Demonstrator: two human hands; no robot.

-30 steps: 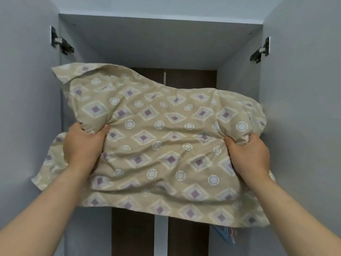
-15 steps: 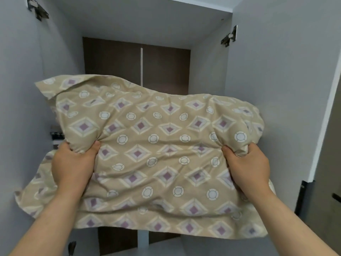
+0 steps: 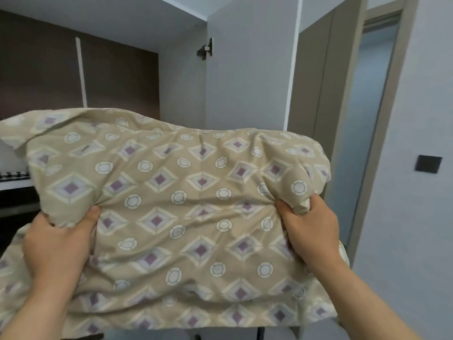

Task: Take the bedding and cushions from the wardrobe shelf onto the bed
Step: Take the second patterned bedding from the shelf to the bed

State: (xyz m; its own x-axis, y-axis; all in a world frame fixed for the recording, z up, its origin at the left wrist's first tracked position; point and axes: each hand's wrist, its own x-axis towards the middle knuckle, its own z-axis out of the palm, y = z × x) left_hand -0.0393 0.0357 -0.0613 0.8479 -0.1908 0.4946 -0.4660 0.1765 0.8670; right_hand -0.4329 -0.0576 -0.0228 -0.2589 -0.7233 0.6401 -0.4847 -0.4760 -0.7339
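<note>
The left hand (image 3: pixel 58 244) and right hand (image 3: pixel 311 231) are clutching the pillow (image 3: pixel 191 192) by bunched fabric, holding it in the air further out of the wardrobe (image 3: pixel 245 82) than before; a doorway (image 3: pixel 367 119) is now showing.

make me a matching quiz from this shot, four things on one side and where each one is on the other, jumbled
1 beige diamond-patterned fabric pillow
2 silver metal hinge
3 black square wall switch
4 left hand

a far right of the view
b gripping the pillow's left side
c middle of the view, held up
d high up, above the pillow

Pairs: 1-c, 2-d, 3-a, 4-b
</note>
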